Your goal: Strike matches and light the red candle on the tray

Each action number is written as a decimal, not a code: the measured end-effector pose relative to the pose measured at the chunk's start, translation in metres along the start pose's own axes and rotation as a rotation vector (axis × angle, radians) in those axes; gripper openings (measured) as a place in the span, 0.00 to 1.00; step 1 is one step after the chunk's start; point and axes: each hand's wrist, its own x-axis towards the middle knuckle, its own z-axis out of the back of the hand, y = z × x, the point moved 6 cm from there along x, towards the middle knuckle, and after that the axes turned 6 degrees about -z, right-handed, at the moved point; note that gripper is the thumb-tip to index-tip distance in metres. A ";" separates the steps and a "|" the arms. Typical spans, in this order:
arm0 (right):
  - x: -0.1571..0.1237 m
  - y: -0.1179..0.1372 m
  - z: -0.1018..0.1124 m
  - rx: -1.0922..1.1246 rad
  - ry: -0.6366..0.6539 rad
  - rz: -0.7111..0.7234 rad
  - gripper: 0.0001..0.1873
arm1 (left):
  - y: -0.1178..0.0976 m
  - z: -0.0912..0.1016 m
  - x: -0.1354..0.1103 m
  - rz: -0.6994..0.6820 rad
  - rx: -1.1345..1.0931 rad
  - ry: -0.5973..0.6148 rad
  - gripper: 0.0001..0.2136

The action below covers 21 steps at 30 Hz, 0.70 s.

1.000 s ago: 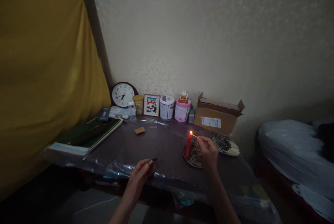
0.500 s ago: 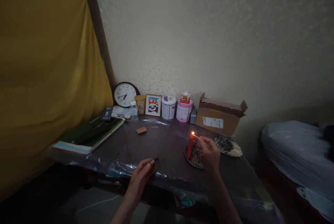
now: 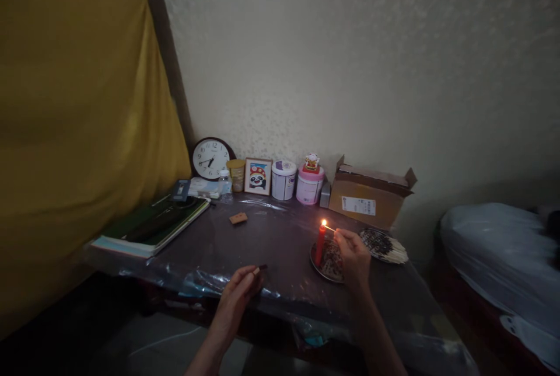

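A red candle (image 3: 320,243) stands upright on a small metal plate (image 3: 326,262) and burns at its tip. My right hand (image 3: 353,256) pinches a thin matchstick (image 3: 331,228) whose end reaches the candle flame. My left hand (image 3: 240,289) is closed round a small dark matchbox (image 3: 259,270) near the table's front edge. Both hands hover over a dark table covered in clear plastic (image 3: 262,247).
A second plate heaped with used matchsticks (image 3: 383,246) lies right of the candle. Along the wall stand a clock (image 3: 210,159), a framed panda picture (image 3: 258,176), two tins (image 3: 297,182) and a cardboard box (image 3: 371,198). Books (image 3: 151,225) lie at the left. A small brown block (image 3: 238,218) sits mid-table.
The view has shifted a little, so everything sits slightly further right in the frame. The match tip stays at the candle wick, and the left hand keeps its hold.
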 end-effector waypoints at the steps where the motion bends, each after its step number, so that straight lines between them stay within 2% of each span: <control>1: 0.000 0.000 0.000 0.000 -0.003 0.002 0.13 | 0.000 0.000 0.000 -0.001 0.001 0.005 0.13; 16: -0.002 0.007 0.002 0.026 -0.020 -0.008 0.13 | -0.003 -0.002 -0.002 0.016 0.025 -0.009 0.14; 21: -0.007 0.027 0.003 0.093 0.017 -0.013 0.11 | -0.001 0.000 0.000 0.009 0.015 -0.008 0.13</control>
